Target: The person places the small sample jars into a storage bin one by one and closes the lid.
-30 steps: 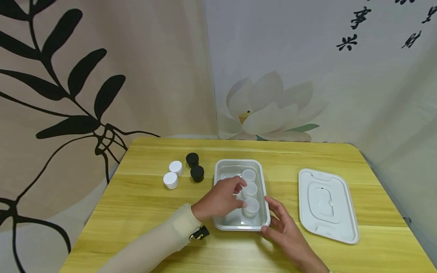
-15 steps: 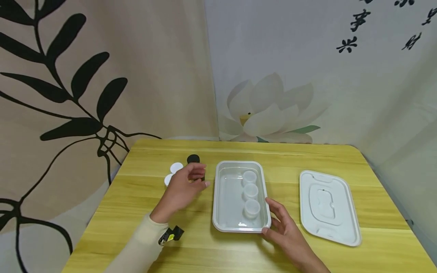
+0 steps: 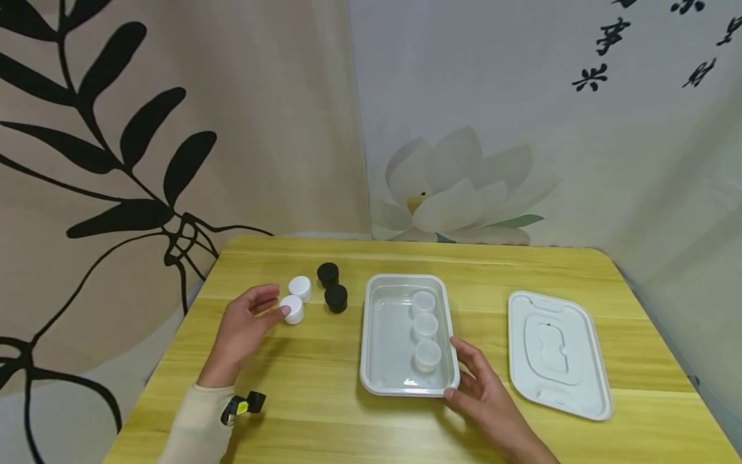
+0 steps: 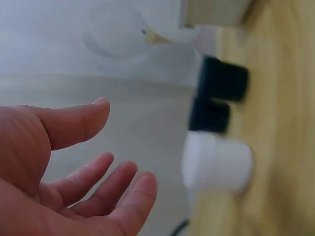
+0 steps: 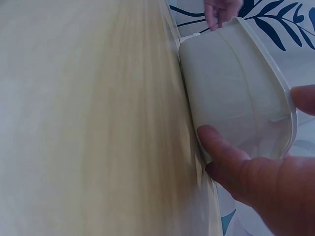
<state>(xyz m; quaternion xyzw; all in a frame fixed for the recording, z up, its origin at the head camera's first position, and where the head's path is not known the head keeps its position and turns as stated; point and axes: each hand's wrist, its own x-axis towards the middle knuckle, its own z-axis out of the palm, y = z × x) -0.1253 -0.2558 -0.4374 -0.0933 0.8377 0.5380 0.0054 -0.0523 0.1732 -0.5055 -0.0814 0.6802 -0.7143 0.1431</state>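
My left hand [image 3: 243,328] is beside the nearer white jar [image 3: 292,310], thumb tip overlapping it in the head view. In the left wrist view the hand [image 4: 78,172] shows loosely bent fingers around nothing, apart from the white jar [image 4: 216,162] and two black jars [image 4: 222,81]. A second white jar [image 3: 300,288] stands just behind the first. My right hand [image 3: 487,399] holds the white plastic box [image 3: 385,361] at its near right corner, thumb and fingers spread along rim and wall. Inside the box, three small translucent jars [image 3: 428,356] line the right side.
Right of the box lies its flat white lid [image 3: 556,354] on the wooden table [image 3: 324,425]. Behind the table's far edge hangs a printed curtain [image 3: 278,129].
My left hand has come out of the box, leaving the row of three jars, and swung left past the black jars to the white ones. The right hand keeps its hold.
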